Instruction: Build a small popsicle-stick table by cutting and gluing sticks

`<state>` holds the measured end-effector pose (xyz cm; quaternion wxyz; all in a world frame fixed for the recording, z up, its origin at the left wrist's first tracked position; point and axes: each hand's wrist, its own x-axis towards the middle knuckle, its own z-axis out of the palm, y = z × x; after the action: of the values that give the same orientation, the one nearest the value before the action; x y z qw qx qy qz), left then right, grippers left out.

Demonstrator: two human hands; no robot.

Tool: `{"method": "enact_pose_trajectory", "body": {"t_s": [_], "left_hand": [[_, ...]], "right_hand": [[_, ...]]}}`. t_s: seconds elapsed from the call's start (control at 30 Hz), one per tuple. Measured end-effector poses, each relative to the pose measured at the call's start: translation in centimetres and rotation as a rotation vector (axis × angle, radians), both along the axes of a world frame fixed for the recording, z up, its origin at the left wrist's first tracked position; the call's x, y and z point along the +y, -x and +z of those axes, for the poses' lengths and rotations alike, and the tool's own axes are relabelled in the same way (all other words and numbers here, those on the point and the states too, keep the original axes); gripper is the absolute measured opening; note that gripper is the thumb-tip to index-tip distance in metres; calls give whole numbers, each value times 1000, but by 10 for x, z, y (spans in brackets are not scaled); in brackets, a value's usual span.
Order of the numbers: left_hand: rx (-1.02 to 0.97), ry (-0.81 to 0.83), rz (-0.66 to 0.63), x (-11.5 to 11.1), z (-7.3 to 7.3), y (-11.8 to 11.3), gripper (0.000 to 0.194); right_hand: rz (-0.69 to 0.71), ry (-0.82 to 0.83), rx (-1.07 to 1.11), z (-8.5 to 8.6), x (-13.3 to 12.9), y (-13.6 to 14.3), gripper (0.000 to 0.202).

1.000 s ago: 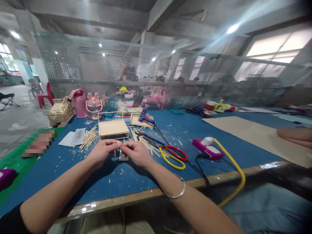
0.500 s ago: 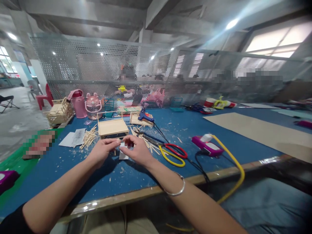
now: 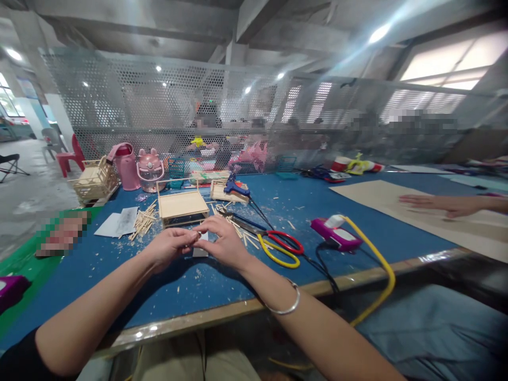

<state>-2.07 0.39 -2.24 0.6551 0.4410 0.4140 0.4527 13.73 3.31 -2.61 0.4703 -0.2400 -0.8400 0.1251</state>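
My left hand [image 3: 171,247] and my right hand [image 3: 225,244] meet over the blue table, with thumbs and fingertips pinched together. Whatever lies between the fingertips is too small and hidden to make out. Just under the right fingers is a small white paper piece [image 3: 200,251], partly covered. Directly behind the hands stands a small wooden stick frame [image 3: 183,205] with a flat top. Thin wooden sticks [image 3: 143,219] lie in a loose pile to its left, and more are scattered at its right. Scissors [image 3: 280,248] with red and yellow handles rest right of my right hand.
A blue glue gun [image 3: 235,186] lies on another wooden piece. Purple power strip [image 3: 335,234] with a yellow cord sits to the right. Pink bottles [image 3: 126,168] stand at the back left. Another person's hand [image 3: 444,203] rests on brown board [image 3: 369,196] at right.
My fingertips have drawn closer together, the right hand's fingers now touching the left's. At the right, another person's hand has come into view over the brown board.
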Motion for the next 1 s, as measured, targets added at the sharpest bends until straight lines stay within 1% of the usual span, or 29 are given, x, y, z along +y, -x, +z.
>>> {"method": "enact_pose_trajectory", "body": {"t_s": [0.03,0.07,0.17,0.2,0.27,0.4,0.5,0.53,0.63,0.67,0.7,0.77,0.9,1.0], "left_hand": [[-26,-23,8,0,1,-1,27],[-49,-49,27,-1,2,-2,35],[-74,-119,100,-2,5,-4,71],[-64,-142,116,-3,6,-5,78],[-29,-188,136,-5,7,-6,84],[47,-253,196,-9,8,-8,84],[64,-278,208,-8,8,-9,80],[64,-285,208,-8,7,-9,80],[50,-302,221,-7,7,-8,77],[43,-303,225,-6,7,-8,76],[36,-299,227,-6,7,-8,75],[17,-282,223,-5,7,-7,75],[-25,-248,203,-4,5,-6,81],[-21,-224,190,-4,4,-5,81]], "right_hand": [[-2,3,18,0,0,0,14],[-5,3,36,0,-1,0,13],[-21,-17,76,-1,-1,0,15],[-32,-25,83,-1,-1,1,16],[-60,-32,90,-3,-1,1,15],[-65,-20,69,-3,-1,2,12],[-38,9,57,-2,-2,2,13],[-24,31,54,-2,-2,2,20],[9,112,70,-2,-4,1,51],[12,123,78,-2,-5,0,57],[11,119,87,-2,-5,0,59],[12,82,92,-2,-6,0,49],[23,22,75,0,-5,0,19],[3,8,51,0,-3,1,11]]}}
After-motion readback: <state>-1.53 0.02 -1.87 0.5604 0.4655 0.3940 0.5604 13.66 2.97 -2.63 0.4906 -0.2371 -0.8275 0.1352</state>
